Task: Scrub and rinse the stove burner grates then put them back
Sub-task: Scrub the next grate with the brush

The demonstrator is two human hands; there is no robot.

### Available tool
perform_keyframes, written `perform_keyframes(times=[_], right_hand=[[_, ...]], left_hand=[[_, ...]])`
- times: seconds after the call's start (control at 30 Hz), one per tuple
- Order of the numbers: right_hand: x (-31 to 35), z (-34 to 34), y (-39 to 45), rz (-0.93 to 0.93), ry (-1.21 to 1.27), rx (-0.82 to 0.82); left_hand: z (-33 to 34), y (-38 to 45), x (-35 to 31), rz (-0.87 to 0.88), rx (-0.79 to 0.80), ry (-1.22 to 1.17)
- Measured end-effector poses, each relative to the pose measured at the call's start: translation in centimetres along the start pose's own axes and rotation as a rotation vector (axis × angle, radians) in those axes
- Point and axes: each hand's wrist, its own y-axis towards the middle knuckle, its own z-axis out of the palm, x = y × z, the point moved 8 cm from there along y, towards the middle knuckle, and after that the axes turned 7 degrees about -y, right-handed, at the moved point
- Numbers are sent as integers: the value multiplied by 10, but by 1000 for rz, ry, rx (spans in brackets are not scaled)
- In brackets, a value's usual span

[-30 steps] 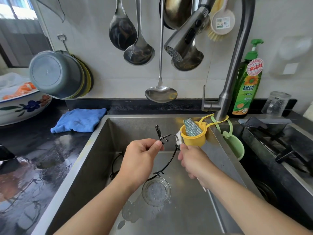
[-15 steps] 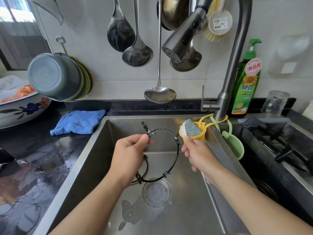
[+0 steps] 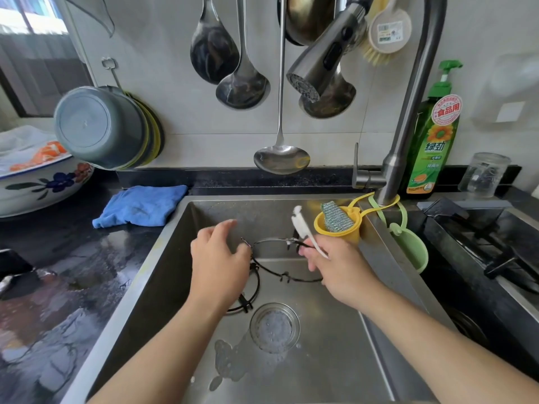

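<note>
A thin black burner grate ring hangs over the steel sink, between my hands. My left hand is at its left edge with fingers spread and the thumb against the wire. My right hand grips a white brush, whose head points up and left. The ring's right side disappears under the fingers of that hand. A second black grate lies on the sink floor, partly hidden by my left hand. The stove sits to the right of the sink.
A yellow cup with a scourer and a green holder hang from the faucet; its spray head points down-left. Ladles hang above. A blue cloth, grey basins, a flowered bowl, a soap bottle and a jar ring the wet counter. The drain strainer lies below my hands.
My left hand has gone from pinching the ring to spread fingers. The ring has tilted flatter and lower. My right hand moved onto the ring's right side, brush swung upward.
</note>
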Motion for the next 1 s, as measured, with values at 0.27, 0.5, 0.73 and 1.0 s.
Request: perform_keyframes(times=[0.27,0.5,0.73,1.0], right_hand=[[9,12,-6,-91,4,87],[25,-20,-10,-42,-139,-136],[46,10,-22,-93,-469,69],[37,3,-29,-51,-481,68]], left_hand=[[44,-16,-12,141,421,-201],[40,-10,7,-199,345,-575],[52,-25,-7,-221,462,-623],[48,-24,-7,-253,417,-649]])
